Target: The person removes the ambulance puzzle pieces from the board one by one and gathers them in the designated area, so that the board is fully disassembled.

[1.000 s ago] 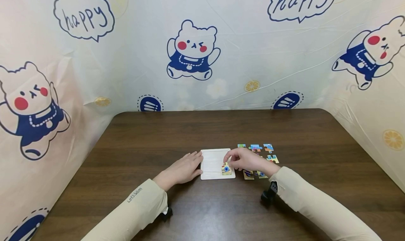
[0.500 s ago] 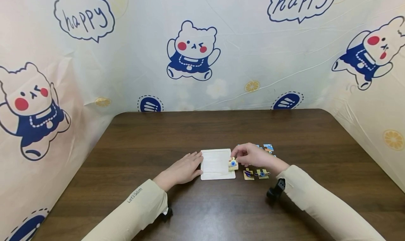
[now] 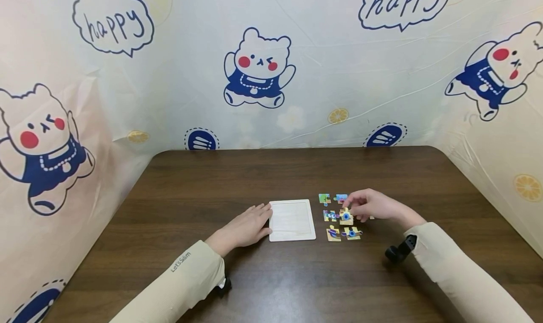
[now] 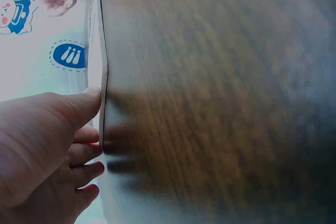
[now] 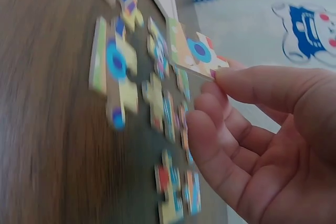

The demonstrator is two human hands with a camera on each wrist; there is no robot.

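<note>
A jigsaw puzzle piece (image 3: 346, 216) with a blue round spot is pinched between the thumb and fingers of my right hand (image 3: 379, 205). In the right wrist view this puzzle piece (image 5: 191, 51) is tilted, raised over the loose pieces. My left hand (image 3: 248, 225) lies with fingers extended against the left edge of a white square puzzle tray (image 3: 292, 220). Seen from the left wrist, the thumb and fingertips of the left hand (image 4: 47, 145) touch the tray's edge. The tray's inside shows a bare pale surface.
Several loose puzzle pieces lie in rough rows right of the tray, among them a green one (image 3: 324, 199) at the back and a yellow one (image 3: 352, 233) in front. My right hand covers some of them. The brown wooden table (image 3: 237, 177) ends at a printed curtain (image 3: 263, 125).
My right hand has lifted the puzzle piece off the tray's right side and carried it rightward over the loose pieces. The left hand and the tray have stayed put.
</note>
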